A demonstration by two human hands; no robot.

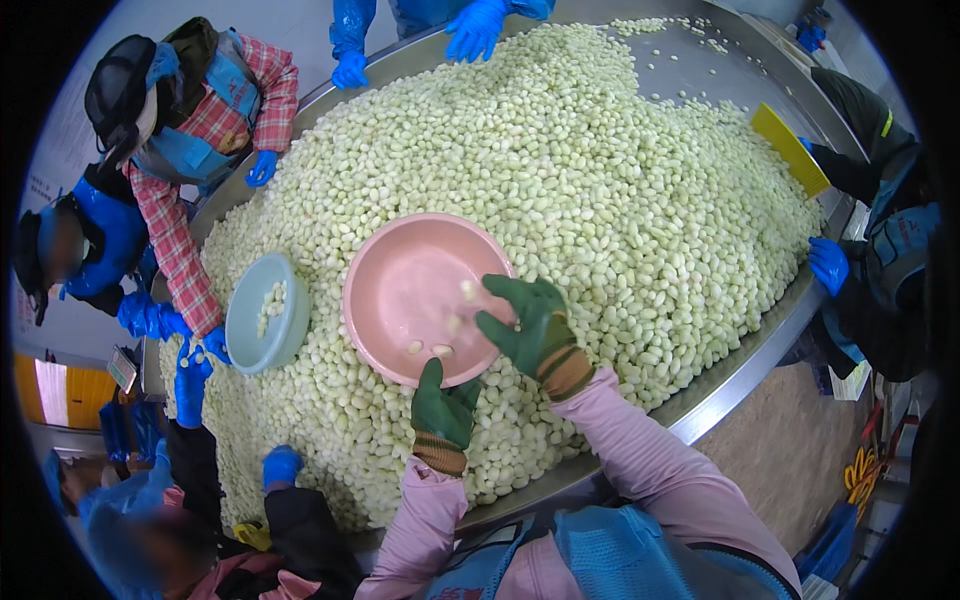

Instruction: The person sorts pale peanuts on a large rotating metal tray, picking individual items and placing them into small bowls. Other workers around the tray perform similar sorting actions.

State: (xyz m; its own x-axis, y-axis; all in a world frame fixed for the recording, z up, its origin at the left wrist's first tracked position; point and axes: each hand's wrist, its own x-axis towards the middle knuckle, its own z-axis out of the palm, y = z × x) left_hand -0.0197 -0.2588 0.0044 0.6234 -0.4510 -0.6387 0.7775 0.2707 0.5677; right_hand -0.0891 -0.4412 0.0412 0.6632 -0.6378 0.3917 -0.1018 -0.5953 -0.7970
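Note:
A round pink plastic basin rests on a heap of pale green oval kernels, whose exact kind I cannot tell. At the basin's near rim is my left hand in a green coated glove, its thumb over the rim and its fingers against the outside. My right hand, gloved the same way, reaches over the basin's right rim with thumb and fingers apart. Two blurred kernels show in the air or in motion just left of its fingers. A couple more kernels lie on the basin floor.
The heap covers most of a large metal table with a raised rim. A pale blue basin with several kernels stands at left, by a co-worker's gloved hand. At right, a person holds a yellow board. Other blue-gloved hands surround the table.

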